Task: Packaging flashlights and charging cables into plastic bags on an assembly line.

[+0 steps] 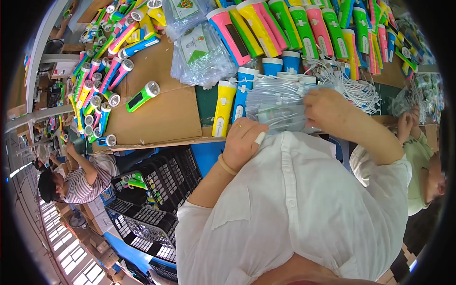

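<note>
A stack of clear plastic zip bags (275,102) lies at the table edge right in front of me. My left hand (243,143) has its fingers curled at the stack's near left corner, with a white wrap on one fingertip. Bent over the right side of the stack, my right hand (327,109) pinches the bags' edge; its fingertips are partly hidden. Beside my left hand stand a yellow flashlight (223,108) and a blue flashlight (243,92). White cables (356,90) lie bunched beyond my right hand.
Rows of colourful flashlights (304,31) fill the far side. More flashlights (92,95) are heaped at left, with a green one (144,97) alone on cardboard (161,118). Another bag pile (199,52) lies between. Black crates (152,199) stand below left. Co-workers sit on both sides.
</note>
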A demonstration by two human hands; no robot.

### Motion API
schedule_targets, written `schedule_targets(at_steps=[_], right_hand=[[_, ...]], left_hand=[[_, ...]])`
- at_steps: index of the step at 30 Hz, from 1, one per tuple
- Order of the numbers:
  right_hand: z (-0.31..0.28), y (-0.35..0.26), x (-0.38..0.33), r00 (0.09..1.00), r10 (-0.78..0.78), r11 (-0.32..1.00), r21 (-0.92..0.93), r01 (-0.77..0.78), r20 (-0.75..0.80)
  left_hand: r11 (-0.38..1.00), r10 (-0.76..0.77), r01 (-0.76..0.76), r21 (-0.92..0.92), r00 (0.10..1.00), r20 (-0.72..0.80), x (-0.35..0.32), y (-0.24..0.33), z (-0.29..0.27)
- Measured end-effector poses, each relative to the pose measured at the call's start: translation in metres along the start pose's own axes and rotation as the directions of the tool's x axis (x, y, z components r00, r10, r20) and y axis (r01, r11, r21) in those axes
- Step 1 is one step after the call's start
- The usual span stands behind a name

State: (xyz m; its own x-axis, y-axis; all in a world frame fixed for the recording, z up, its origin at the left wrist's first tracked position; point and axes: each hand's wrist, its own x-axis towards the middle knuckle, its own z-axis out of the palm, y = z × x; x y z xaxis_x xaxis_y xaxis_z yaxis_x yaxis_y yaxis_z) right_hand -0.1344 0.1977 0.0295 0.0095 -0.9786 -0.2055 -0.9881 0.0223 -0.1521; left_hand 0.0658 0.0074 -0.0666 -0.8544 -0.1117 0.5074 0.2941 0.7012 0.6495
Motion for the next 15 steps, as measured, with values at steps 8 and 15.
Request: schedule_targets(at_steps=[8, 15], right_hand=[[0.030, 0.000, 0.190, 0.880, -0.377, 0.925, -0.063, 0.375, -0.290], [0.057, -0.016, 0.240, 0.884, -0.467, 0.847, -0.280, 0.451, 0.010]], left_hand=[[0.973, 0.229, -0.227, -0.032, 0.966, 0.121, 0.036, 0.025, 0.013], [0.927, 0.351, -0.314, -0.202, 0.919, 0.180, 0.043, 0.028, 0.022]])
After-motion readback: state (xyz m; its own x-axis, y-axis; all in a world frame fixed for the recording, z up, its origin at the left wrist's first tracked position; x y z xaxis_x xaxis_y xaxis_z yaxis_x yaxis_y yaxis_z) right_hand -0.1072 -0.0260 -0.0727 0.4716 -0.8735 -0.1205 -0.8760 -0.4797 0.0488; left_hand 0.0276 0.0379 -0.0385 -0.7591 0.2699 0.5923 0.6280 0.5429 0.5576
